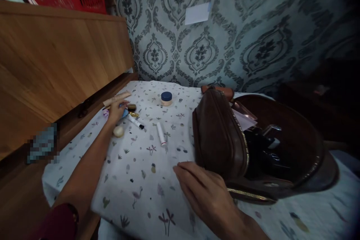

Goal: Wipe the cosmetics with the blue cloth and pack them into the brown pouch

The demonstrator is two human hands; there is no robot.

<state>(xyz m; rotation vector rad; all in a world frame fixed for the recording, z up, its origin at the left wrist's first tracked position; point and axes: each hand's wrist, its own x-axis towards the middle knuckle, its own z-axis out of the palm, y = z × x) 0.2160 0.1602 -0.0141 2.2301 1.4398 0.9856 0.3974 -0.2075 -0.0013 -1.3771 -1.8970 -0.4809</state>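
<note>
My left hand [114, 112] reaches to the far left of the cloth, its fingers closed around a small blue item [123, 112], partly hidden by the hand. Close to it lie a long beige box [116, 98], a dark brown oval item [131, 107], a gold clip-like piece [133, 114], a white tube with a black tip [135, 121] and a round cream-coloured piece [118, 131]. My right hand [204, 191] rests near the front of the brown bag [219, 135], fingers extended side by side, holding nothing. A white stick tube [161, 134] lies between the hands.
A small jar with a navy lid [166, 98] stands at the back of the patterned cloth [140, 180]. The bag gapes open on the right, dark items inside. Behind it lies a brown case [218, 90]. A wooden cabinet [64, 52] borders the left; patterned wall behind.
</note>
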